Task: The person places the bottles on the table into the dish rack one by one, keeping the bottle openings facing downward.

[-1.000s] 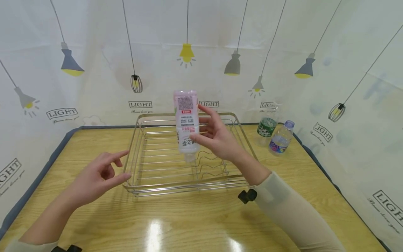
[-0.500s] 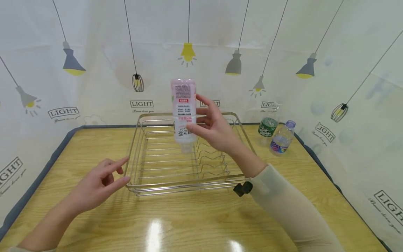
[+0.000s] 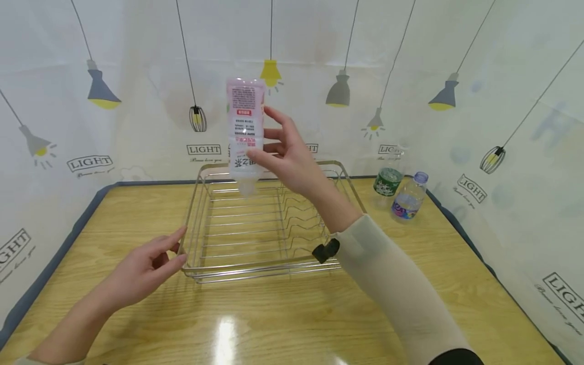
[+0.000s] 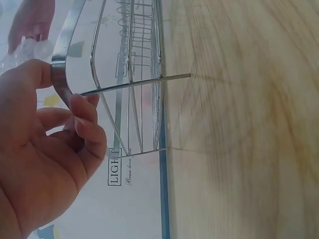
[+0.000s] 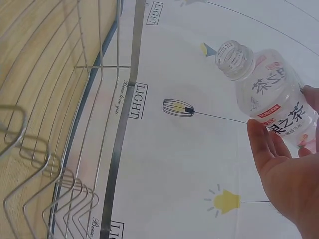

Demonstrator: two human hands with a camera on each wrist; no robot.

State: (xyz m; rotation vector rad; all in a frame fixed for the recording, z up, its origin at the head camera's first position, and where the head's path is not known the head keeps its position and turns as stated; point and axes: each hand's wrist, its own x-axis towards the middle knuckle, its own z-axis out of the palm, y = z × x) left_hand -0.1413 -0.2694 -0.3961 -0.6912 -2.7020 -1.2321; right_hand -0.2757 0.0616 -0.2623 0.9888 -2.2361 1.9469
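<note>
My right hand (image 3: 287, 147) holds a clear plastic bottle (image 3: 246, 121) with a pink and white label. The bottle is upside down, neck lowest, above the back left part of a wire dish rack (image 3: 242, 266). In the right wrist view the uncapped neck of the bottle (image 5: 269, 89) points away from the fingers, which wrap its labelled side. With thumb and fingers, my left hand (image 3: 141, 271) pinches the rack's rim at its left front corner. The left wrist view has the metal rim (image 4: 59, 69) between thumb and fingers of the left hand (image 4: 55, 154).
Two more clear bottles stand at the back right: one with a green label (image 3: 388, 182), one with a purple label and blue cap (image 3: 409, 197). The wooden table (image 3: 264, 319) meets a lamp-patterned wall cloth (image 3: 150, 91) at its back and sides.
The right hand has lifted the upside-down bottle upward and to the left, from over the middle of the rack. The left hand has stayed at the rack's corner, shifting only slightly.
</note>
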